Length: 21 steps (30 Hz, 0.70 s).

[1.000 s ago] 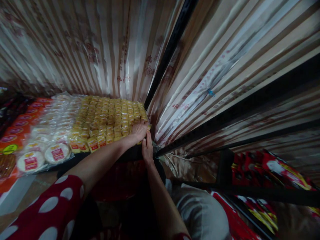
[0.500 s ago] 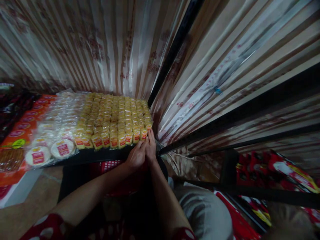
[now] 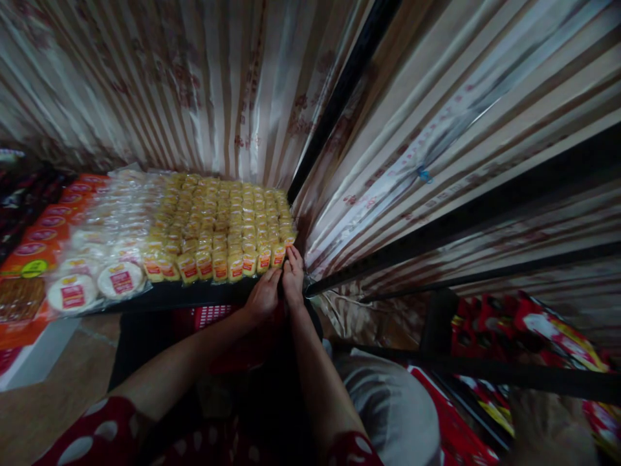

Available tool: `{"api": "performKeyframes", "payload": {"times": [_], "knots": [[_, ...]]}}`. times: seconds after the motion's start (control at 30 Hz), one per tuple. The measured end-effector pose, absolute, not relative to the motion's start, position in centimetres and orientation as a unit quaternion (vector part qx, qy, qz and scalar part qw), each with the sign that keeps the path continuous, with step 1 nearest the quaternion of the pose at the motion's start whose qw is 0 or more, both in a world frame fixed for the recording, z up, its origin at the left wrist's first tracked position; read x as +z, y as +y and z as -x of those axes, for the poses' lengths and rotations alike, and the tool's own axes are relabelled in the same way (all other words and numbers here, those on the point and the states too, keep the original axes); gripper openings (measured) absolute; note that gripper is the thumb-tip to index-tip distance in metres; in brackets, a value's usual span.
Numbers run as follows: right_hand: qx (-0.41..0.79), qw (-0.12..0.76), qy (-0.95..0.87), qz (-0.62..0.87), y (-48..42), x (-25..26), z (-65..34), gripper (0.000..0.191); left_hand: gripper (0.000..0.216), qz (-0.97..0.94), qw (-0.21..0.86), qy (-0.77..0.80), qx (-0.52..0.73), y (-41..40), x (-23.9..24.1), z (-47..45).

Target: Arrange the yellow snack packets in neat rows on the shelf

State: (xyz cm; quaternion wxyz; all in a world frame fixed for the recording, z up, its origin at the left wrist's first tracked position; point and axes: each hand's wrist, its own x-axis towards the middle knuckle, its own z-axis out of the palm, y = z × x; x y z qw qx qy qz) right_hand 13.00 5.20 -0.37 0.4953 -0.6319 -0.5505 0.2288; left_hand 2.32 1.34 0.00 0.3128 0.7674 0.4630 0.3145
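Rows of small yellow wrapped snack packs (image 3: 220,223) with red and white labels fill the right end of a dark shelf (image 3: 194,292). At their right front corner, my right hand (image 3: 293,277) rests with fingers stretched out, its fingertips touching the last pack. My left hand (image 3: 263,294) is just left of it, below the front row at the shelf edge. Its fingers look extended and hold nothing I can see, though their tips are partly hidden. Left of the yellow packs lie rows of round white packs (image 3: 121,279) in clear wrap.
An orange package (image 3: 36,236) sits farther left. A red plastic basket (image 3: 213,315) is under the shelf. Dark metal posts (image 3: 334,97) stand before a striped curtain (image 3: 218,84). At lower right are a person's grey-clad knee (image 3: 388,401), a person's blurred hand (image 3: 548,421) and red packages (image 3: 490,317).
My left hand has drawn slightly left and down, opening a gap from my right hand. The right hand stays at the corner pack. The person's hand at lower right has moved further into view.
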Motion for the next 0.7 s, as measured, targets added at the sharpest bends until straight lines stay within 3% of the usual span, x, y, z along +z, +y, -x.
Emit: {"api": "performKeyframes", "payload": {"times": [0.7], "knots": [[0.241, 0.512, -0.51, 0.648, 5.3, -0.9, -13.3, 0.048, 0.053, -0.735, 0.301, 0.493, 0.356, 1.4, -1.4, -3.4]]}}
